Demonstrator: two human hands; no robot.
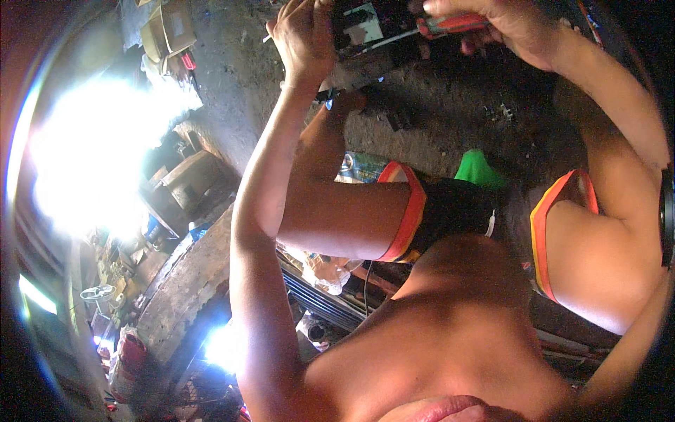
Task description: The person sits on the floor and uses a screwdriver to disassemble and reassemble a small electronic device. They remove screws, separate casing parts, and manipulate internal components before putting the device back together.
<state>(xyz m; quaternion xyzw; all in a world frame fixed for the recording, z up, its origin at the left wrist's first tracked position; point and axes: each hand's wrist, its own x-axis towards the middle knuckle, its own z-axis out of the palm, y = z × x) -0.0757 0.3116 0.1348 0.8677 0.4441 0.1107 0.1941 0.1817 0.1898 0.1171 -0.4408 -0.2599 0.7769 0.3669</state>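
Note:
At the top of the head view, my left hand (pixel 302 42) has its fingers curled at the side of a dark object (pixel 351 42) with a pale plate (pixel 362 21) on it; what exactly those fingers grip is hidden. My right hand (pixel 524 35) is closed on a screwdriver with a red handle (pixel 453 24), its metal shaft pointing left across the dark object.
My bare legs are bent on a dark, dirty floor (pixel 436 112) with small scraps (pixel 503 111) and a green piece (pixel 478 169). Cardboard (pixel 165 28) lies at the upper left, clutter and a worn concrete ledge (pixel 162 295) at the left, beside strong glare.

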